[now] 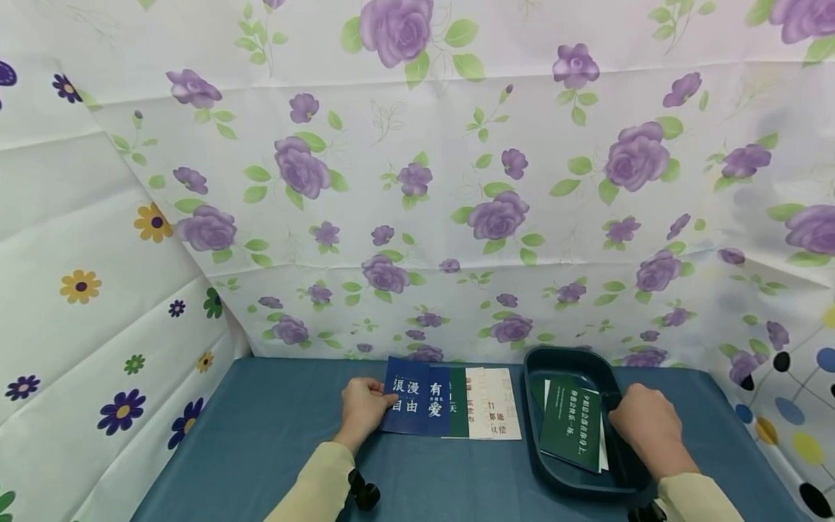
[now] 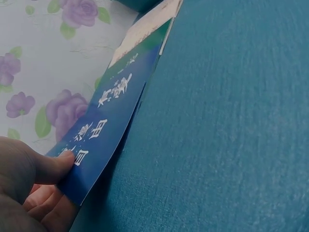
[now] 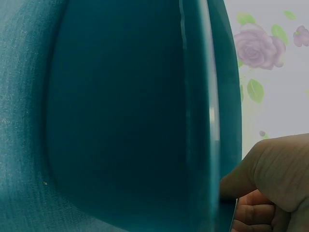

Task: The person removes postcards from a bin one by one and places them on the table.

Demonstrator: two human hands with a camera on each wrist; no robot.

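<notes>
My left hand point(image 1: 362, 413) pinches the left edge of a dark blue card point(image 1: 406, 417) with white Chinese characters. In the left wrist view the thumb lies on the face of the blue card point(image 2: 113, 118), and its near edge is raised off the cloth. More cards overlap to its right: another blue one, a green card point(image 1: 459, 406) and cream cards point(image 1: 502, 406). My right hand point(image 1: 652, 428) grips the right rim of a dark teal tray point(image 1: 574, 365), thumb over the edge in the right wrist view. Inside the tray lies a green card point(image 1: 570, 424) on top of other cards.
A blue-teal cloth point(image 1: 261, 449) covers the table. Behind it hangs a white sheet with purple roses point(image 1: 417, 217), meeting the table's back edge. Patterned sheets point(image 1: 98, 348) also close off the left and right sides.
</notes>
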